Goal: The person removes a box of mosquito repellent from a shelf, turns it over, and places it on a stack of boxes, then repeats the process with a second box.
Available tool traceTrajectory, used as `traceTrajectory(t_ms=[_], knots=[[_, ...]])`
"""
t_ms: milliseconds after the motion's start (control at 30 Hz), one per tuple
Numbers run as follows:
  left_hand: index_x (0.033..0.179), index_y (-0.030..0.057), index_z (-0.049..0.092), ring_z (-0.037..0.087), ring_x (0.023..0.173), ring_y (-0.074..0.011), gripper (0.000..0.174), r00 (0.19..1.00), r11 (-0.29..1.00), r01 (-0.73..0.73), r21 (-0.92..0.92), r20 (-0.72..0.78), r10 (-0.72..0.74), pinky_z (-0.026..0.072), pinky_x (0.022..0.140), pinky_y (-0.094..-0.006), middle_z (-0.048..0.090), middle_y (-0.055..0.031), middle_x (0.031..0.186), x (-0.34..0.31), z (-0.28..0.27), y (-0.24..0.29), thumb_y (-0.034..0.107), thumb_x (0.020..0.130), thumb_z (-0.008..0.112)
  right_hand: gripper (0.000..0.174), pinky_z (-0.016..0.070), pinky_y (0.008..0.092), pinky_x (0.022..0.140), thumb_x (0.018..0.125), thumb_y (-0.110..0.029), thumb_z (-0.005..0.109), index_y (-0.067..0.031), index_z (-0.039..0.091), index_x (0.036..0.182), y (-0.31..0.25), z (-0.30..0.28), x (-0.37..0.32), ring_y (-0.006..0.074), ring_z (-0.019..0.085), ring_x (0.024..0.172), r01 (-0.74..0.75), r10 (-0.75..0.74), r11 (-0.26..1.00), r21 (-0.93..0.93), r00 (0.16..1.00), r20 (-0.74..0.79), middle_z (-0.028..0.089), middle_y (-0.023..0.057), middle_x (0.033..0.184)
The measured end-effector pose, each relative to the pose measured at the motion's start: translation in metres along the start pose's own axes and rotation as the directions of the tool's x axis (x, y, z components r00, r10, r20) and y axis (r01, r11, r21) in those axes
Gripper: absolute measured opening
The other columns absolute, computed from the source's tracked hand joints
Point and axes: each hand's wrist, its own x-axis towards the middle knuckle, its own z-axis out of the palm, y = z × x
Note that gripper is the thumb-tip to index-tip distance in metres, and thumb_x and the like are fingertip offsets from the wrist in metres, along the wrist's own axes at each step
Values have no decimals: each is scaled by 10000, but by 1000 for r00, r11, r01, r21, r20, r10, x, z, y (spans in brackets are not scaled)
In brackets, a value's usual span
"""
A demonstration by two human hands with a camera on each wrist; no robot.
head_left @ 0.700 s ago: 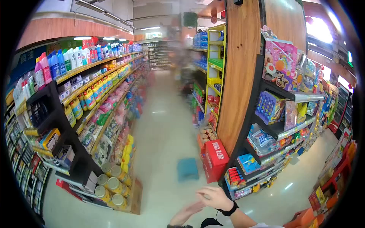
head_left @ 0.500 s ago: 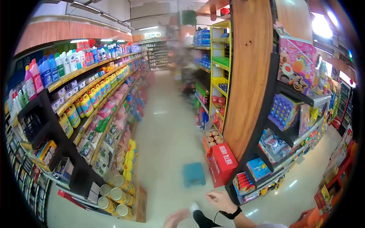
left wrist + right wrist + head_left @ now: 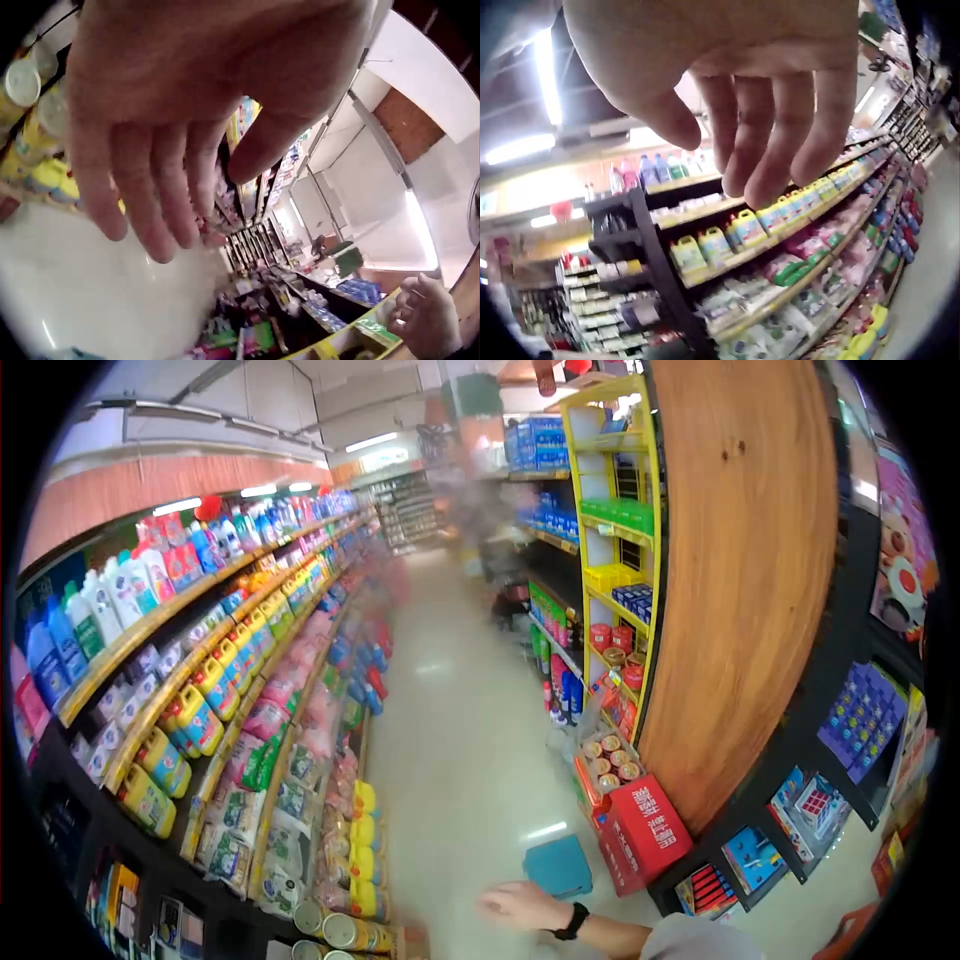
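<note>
blue block (image 3: 558, 865) on floor (image 3: 450, 740), beside red box (image 3: 645, 835). my right grip (image 3: 525, 906) nearest it in head view, unclenched, fingers loosely bent; my left grip (image 3: 202, 90) slack too, fingers hanging, thumb apart.

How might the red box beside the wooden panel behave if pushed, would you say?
The red box looks fairly stiff, its faces flat. Being straight-edged, it would probably slide rather than roll on the shiny floor. Its hidden contents leave weight uncertain.
</note>
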Motion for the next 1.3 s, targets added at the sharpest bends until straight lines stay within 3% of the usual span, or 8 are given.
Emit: traceTrajectory(t_ms=[67,300,533,733,933,967,1067,1300], knots=[[1274,-29,527,574,1152,-254,386,996,999,-4,-34,-94,1,446,1015,-384,577,-162,1283,26,3,21,223,982,516,207,512,403,670,919,-258,563,-81,643,989,34,7,14,311,639,753,70,-38,980,-188,985,167,641,121,844],[1263,-30,539,571,1153,-249,390,966,991,-12,-130,-256,-22,444,1016,-385,576,-162,1284,160,13,83,237,978,529,294,492,462,683,904,-304,562,-29,582,1006,160,29,91,368,612,808,-79,57,989,122,982,179,608,183,880],[1251,-31,552,568,1154,-244,395,977,993,5,-122,-212,-31,442,1017,-385,576,-162,1284,336,29,166,250,974,542,266,494,497,692,846,-282,598,-46,552,962,264,-8,222,395,603,809,-201,305,937,-286,870,388,608,181,855],[1241,-32,563,565,1155,-240,400,995,986,-37,-165,-95,22,440,1018,-386,575,-163,1285,480,98,255,261,970,553,281,500,464,769,906,-290,553,-45,578,1042,294,-62,338,382,607,867,-249,257,919,-304,966,-14,612,170,962],[1042,9,588,664,838,-236,236,940,988,-102,-115,313,134,543,701,-348,657,-136,897,667,96,195,217,935,556,324,487,461,808,916,-280,548,-52,577,1145,347,-61,366,372,602,926,-316,308,934,-166,949,-73,616,199,1004],[1268,-34,546,552,1174,-251,424,935,997,-81,-2,347,76,433,1025,-395,570,-162,1293,600,129,272,273,975,551,371,482,463,807,910,-285,559,-58,568,1204,366,-58,370,366,599,933,-352,353,915,-197,935,-32,610,212,1002],[1315,-34,515,543,1190,-271,475,912,998,-51,25,408,36,424,1035,-398,559,-165,1311,644,142,277,306,983,537,374,482,462,783,898,-314,567,-65,585,1178,408,-64,398,379,599,882,-464,550,814,-349,809,207,603,214,938],[1321,-12,515,542,1197,-269,494,955,993,88,76,277,-106,422,1038,-409,562,-166,1308,798,206,332,348,984,538,391,507,449,815,914,-366,556,-52,594,1145,528,-102,505,371,618,955,-488,544,808,-332,833,101,641,188,1038]])
